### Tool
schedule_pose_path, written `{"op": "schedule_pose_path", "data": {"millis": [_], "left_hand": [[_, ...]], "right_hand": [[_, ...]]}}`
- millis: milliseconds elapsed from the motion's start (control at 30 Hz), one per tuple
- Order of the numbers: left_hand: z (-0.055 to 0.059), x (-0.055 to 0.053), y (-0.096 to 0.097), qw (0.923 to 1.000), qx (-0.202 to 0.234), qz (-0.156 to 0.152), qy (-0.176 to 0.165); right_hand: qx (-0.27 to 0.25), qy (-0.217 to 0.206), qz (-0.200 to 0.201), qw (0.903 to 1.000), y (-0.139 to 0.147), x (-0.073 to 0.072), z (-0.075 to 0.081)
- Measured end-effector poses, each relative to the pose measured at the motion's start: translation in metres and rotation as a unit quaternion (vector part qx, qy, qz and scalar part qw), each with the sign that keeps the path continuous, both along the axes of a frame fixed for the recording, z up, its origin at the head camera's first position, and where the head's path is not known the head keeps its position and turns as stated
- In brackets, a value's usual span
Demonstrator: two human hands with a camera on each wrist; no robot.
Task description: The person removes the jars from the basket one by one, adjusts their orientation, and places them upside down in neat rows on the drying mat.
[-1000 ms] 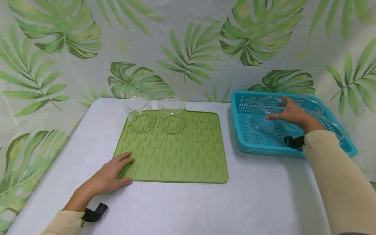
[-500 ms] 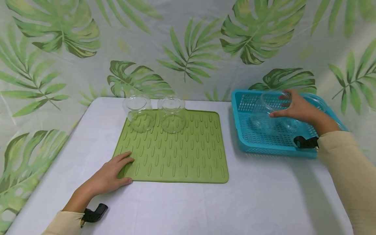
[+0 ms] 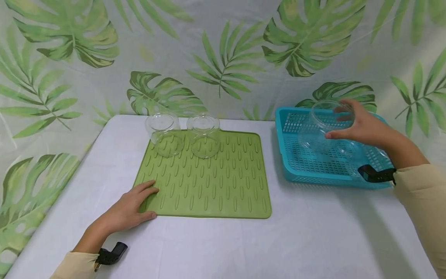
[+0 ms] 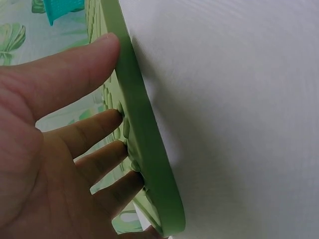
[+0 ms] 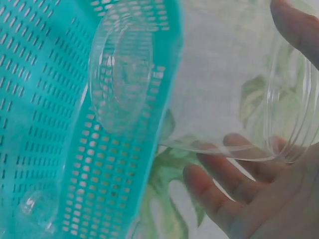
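Observation:
In the head view my right hand (image 3: pixel 373 130) grips a clear glass cup (image 3: pixel 315 130) near its upper end, thumb on the near side. The cup leans over the blue plastic basket (image 3: pixel 310 177), its lower end overlapping the basket's inside. The right wrist view shows the same cup (image 5: pixel 214 94) past the basket wall (image 5: pixel 117 164), fingers spread along its side. My left hand (image 3: pixel 127 209) rests on the front left corner of the green ribbed mat (image 3: pixel 216 186), thumb at the front edge. Two clear cups (image 3: pixel 168 137) stand side by side at the mat's back left.
Other clear glassware (image 3: pixel 346 147) lies in the basket, partly hidden behind my right hand and forearm. A white cloth (image 3: pixel 244 248) covers the table. Behind it hangs a leaf-print curtain (image 3: pixel 223 46). Black wrist cameras (image 3: pixel 374 173) are strapped to both wrists.
My right hand has raised the cup a little in the basket and tilted it, moving slightly right. The forearm has swung right. My left hand stays on the mat.

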State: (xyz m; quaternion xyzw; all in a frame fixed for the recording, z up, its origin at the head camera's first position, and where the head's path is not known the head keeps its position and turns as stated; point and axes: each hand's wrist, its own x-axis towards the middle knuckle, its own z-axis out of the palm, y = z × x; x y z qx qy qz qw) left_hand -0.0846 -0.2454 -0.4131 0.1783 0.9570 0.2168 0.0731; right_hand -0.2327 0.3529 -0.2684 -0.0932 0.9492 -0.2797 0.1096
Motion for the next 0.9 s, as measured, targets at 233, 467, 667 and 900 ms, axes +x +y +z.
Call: {"op": "schedule_pose_path", "data": {"millis": [233, 467, 667, 900], "left_hand": [[0.000, 0.001, 0.001, 1.0000, 0.001, 0.000, -0.003], [0.001, 0.001, 0.000, 1.0000, 0.002, 0.002, -0.002], [0.000, 0.002, 0.000, 1.0000, 0.004, 0.004, -0.005], [0.001, 0.001, 0.002, 1.0000, 0.004, 0.004, -0.004]], "right_hand": [[-0.031, 0.050, 0.017, 0.9981, -0.009, 0.013, 0.007], [-0.083, 0.124, 0.038, 0.9881, -0.032, 0.034, 0.013], [-0.129, 0.175, 0.073, 0.9734, -0.066, 0.054, 0.020], [-0.114, 0.191, 0.112, 0.9686, -0.095, 0.070, 0.023]]}}
